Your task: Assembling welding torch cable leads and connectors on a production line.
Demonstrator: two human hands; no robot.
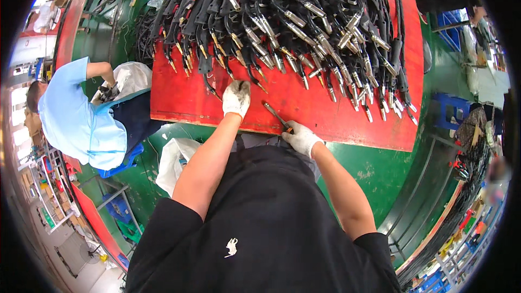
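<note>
Left hand: gloved (237,97), over the red table (347,130), inside its near edge, left of that edge's middle; fingers bunched at the torch ends, any hold hidden, cannot tell if clamped.
Right hand: gloved (301,137), at the near edge around its middle; fingers wrapped around the handle of the hand tool (277,115), clamped on it.
Hand tool: slim dark shaft, black-and-orange handle; exact type unclear; shaft over the table just inside the near edge, contact with the top unclear.
Torch pile: black handles and necks (320,32), heaped across the table from the far edge, ends stopping short of the near edge.
Doing it well: probably best to steady one neck with the left, bring the shaft in line with its end, keep the right wrist loose; neighbouring tips could snag, so part them first.
Tool axis: slanted, handle at the near edge, tip pointing toward the far left corner, just apart from the left glove.
Torch axis: long axes roughly far edge to near edge, ends pointing at the near edge; right-hand ones splay toward the near right corner.
Ends: brass-coloured mostly on the left, silver mid and right.
</note>
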